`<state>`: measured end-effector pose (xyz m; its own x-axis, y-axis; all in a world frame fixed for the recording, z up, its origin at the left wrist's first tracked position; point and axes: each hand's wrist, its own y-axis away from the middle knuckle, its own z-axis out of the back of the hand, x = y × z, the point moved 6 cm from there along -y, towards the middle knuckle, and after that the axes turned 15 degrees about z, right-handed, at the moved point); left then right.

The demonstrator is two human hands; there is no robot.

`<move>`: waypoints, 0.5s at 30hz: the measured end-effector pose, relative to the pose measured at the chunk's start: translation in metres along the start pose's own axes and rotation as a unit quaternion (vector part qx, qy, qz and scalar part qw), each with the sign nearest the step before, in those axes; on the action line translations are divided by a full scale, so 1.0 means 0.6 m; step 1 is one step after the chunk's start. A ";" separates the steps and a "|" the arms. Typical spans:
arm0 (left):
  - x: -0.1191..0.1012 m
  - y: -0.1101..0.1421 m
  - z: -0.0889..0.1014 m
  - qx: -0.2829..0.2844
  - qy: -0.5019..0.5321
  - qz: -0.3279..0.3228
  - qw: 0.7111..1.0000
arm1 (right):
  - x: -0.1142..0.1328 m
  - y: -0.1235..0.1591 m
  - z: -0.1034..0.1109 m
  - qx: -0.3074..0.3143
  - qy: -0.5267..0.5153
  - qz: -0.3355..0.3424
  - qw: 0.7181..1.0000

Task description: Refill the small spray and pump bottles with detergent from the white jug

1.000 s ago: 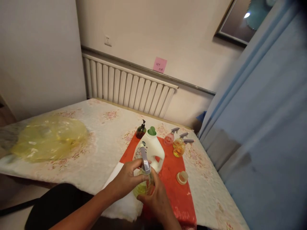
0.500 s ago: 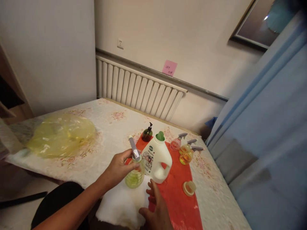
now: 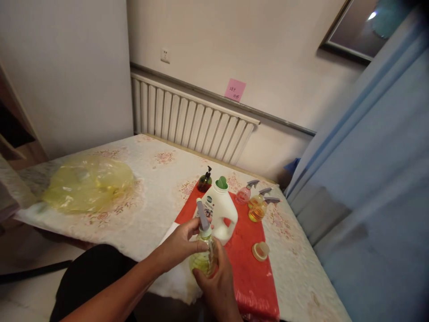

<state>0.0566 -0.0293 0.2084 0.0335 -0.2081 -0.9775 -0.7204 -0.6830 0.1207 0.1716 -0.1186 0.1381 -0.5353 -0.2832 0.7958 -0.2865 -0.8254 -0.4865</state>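
Note:
Both of my hands are on a clear spray bottle (image 3: 203, 261) with pale green liquid low inside and a grey trigger head (image 3: 202, 214) on top. My left hand (image 3: 187, 241) closes around its neck, just below the trigger. My right hand (image 3: 216, 279) wraps the body from the right and below. Right behind the bottle stands a white jug (image 3: 223, 210) with a handle and an open green neck; the spray bottle hides part of its label. The jug's cap (image 3: 260, 251) appears to be the pale cup-shaped lid lying to the right.
A red plastic sheet (image 3: 251, 268) covers part of the floral tablecloth (image 3: 150, 192). On it stand a dark green pump bottle (image 3: 204, 182), a pink spray bottle (image 3: 243, 195) and two yellow spray bottles (image 3: 257, 212). A crumpled yellow plastic bag (image 3: 89, 183) lies at left. A blue curtain (image 3: 362, 179) hangs right.
The spray bottle has moved right, in front of the jug. My right hand, apart from it before with fingers spread, now grips its body. My left hand stays at the neck.

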 end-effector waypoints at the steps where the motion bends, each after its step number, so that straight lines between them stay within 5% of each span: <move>1: -0.002 0.000 -0.004 0.004 0.017 0.003 1.000 | 0.001 0.002 0.004 -0.001 0.009 -0.003 1.000; 15: -0.015 0.003 -0.018 0.004 0.026 0.011 1.000 | 0.030 -0.004 0.027 0.015 0.024 -0.013 1.000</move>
<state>0.0622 -0.0363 0.2194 0.0526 -0.2588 -0.9645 -0.7274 -0.6717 0.1406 0.1755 -0.1296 0.1592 -0.5656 -0.2382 0.7895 -0.2774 -0.8466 -0.4542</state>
